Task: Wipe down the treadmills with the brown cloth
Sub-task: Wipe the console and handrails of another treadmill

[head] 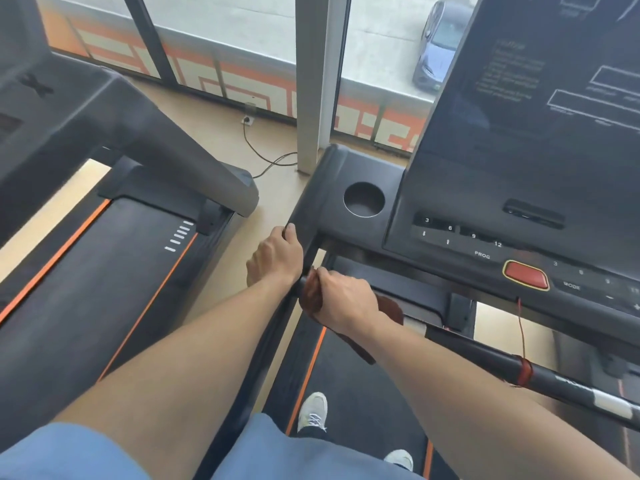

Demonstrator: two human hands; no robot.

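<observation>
Standing on right treadmill [363, 403]. Left hand [277, 256] curled closed around near-left edge of console [325, 199]. Right hand [343, 301] clamped around brown cloth [313, 292], pressing it onto left end of black handlebar [485, 355]; loose cloth hanging below wrist.

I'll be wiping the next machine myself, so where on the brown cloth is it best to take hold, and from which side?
Judging by this view: take the cloth at its bunched middle, from above, palm down, as the right hand does, wrapping it over the round handlebar. Its loose tail hangs below, so a grip there would leave it flapping.
</observation>
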